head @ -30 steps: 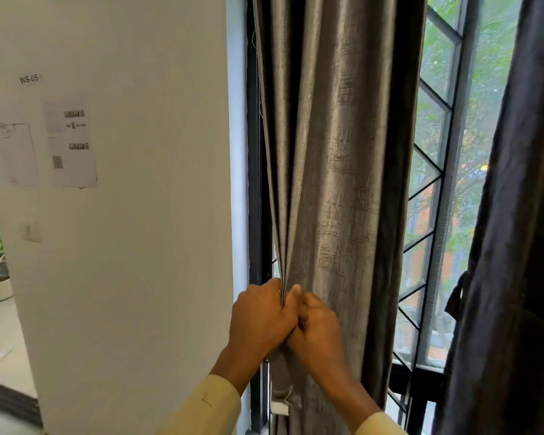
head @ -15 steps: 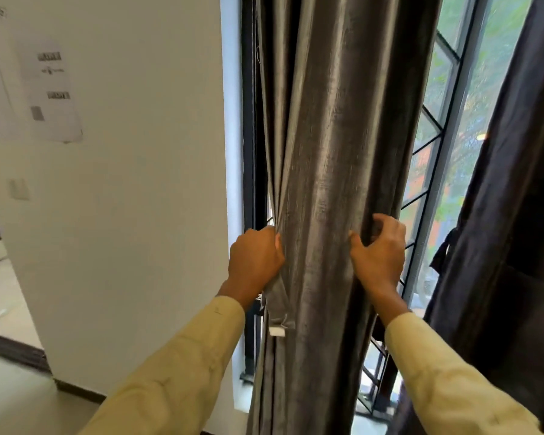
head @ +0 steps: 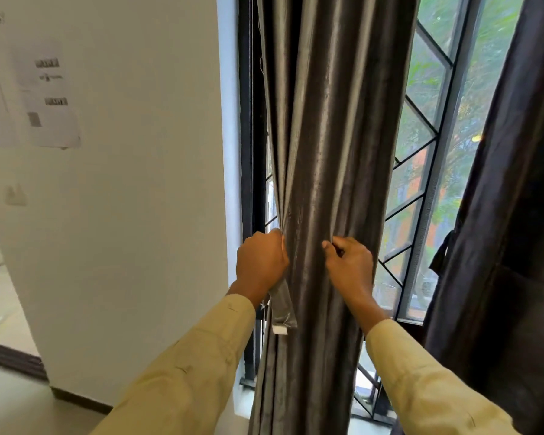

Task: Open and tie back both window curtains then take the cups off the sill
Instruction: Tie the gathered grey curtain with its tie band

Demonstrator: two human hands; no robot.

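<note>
An indoor room, likely an office or study space, is suggested by a white wall [head: 132,215] on which printed sheets [head: 49,102] with a code square are posted. A tall window [head: 421,183] with a black diagonal grille is hung with grey curtains [head: 330,152]; trees are seen outside.

two curtains [head: 333,152] show, one grey and gathered at centre, one darker at the right edge. two hands [head: 261,262] are on the grey one, each with a yellow sleeve [head: 186,381], two in all. one tie strip [head: 283,306] hangs by the left hand. two blurred papers [head: 49,102] are on the wall.
</note>
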